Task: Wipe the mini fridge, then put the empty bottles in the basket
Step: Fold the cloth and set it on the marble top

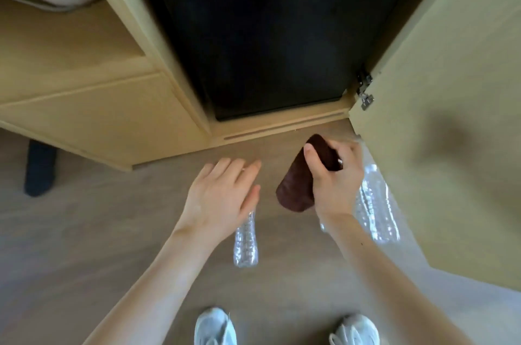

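right hand [332, 175]: clenched around a dark brown cloth [296, 192], thumb across the top; the cloth hangs below the fist.
left hand [222, 195]: released, fingers straight and together, palm down, holding nothing; it hovers over the neck end of a bottle.
cloth axis: runs lengthwise from the person toward the cabinet.
mini fridge [267, 34]: black front, set in the cabinet, ahead of and above both hands; the right hand is the nearer and carries the cloth, so the wipe looks like its job.
near bottle [245, 243]: clear, lying on the floor [112, 232], long axis pointing away from the person, top hidden by the left hand.
other bottles [376, 212]: lying just right of the right wrist, against the cabinet door.
cabinet door [437, 119]: swung open, close on the right, limiting sweep that way.
open room: floor to the left.
basket: not in view.
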Demonstrator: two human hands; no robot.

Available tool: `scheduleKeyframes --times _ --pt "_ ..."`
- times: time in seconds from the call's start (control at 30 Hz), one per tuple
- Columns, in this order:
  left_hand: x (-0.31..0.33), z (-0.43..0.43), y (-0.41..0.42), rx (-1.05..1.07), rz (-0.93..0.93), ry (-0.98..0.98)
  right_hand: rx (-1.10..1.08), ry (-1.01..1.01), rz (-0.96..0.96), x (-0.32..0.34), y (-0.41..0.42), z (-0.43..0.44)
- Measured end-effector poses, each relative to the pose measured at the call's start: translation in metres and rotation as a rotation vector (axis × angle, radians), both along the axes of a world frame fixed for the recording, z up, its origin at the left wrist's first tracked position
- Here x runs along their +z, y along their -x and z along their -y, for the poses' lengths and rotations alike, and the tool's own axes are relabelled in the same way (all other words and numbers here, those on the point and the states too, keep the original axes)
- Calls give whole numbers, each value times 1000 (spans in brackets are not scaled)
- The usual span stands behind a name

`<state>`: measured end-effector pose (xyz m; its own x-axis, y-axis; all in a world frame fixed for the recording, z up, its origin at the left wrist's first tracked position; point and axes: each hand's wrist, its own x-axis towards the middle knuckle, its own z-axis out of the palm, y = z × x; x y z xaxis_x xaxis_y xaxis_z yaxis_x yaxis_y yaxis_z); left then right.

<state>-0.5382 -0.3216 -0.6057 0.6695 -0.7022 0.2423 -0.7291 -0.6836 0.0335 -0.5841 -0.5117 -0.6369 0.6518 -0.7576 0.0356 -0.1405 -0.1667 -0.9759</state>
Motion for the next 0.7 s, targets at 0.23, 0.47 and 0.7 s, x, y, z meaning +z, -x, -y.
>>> scheduleKeyframes --times 0.23,0.47,0.7 --pt "244 -15 76 77 -256 58 100 108 -177 248 70 -19" --pt "488 -48 95 106 -242 180 160 146 -87 498 101 -42" --pt "649 -78 101 36 -16 242 212 211 141 660 109 -67"
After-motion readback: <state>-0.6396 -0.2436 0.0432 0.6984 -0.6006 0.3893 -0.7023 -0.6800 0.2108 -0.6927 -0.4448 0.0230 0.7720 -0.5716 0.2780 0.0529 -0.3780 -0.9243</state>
